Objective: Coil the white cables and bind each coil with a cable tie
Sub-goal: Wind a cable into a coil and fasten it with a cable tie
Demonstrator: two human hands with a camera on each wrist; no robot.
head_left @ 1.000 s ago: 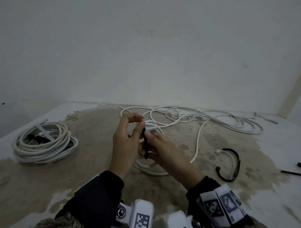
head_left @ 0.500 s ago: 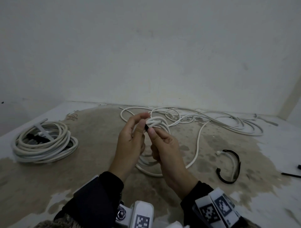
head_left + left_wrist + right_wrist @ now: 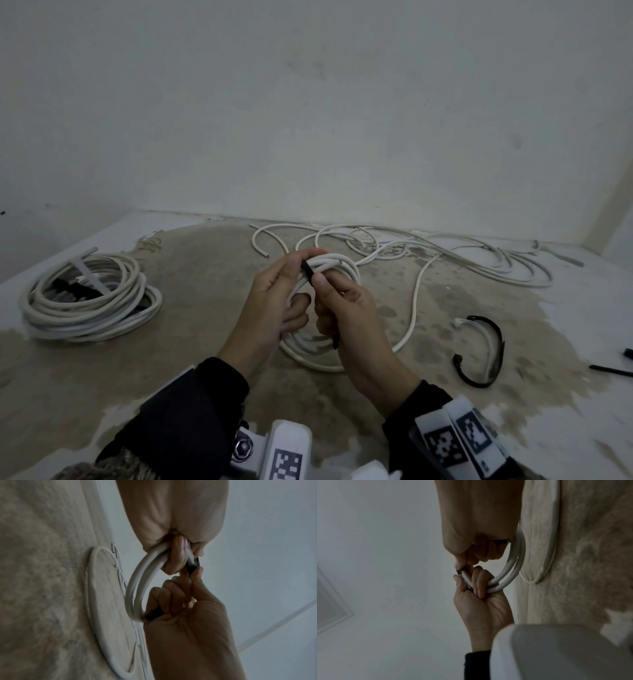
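A small coil of white cable is lifted off the floor between both hands. My left hand grips the top of the coil, fingers curled round the strands. A black cable tie runs across the bundle beside my left thumb. My right hand pinches the tie at the coil with its thumb, and the tie's tail sticks out below its curled fingers. The lower loops of the coil hang down to the floor. In the left wrist view the tie bends round the strands.
A larger bound white coil lies on the floor at the left. Loose white cables sprawl along the wall behind. A short curved black-and-white piece and spare black ties lie at the right.
The tie stood upright between my hands, apart from the cable. The coil has since come up into my left hand and the tie now lies across its top strands.
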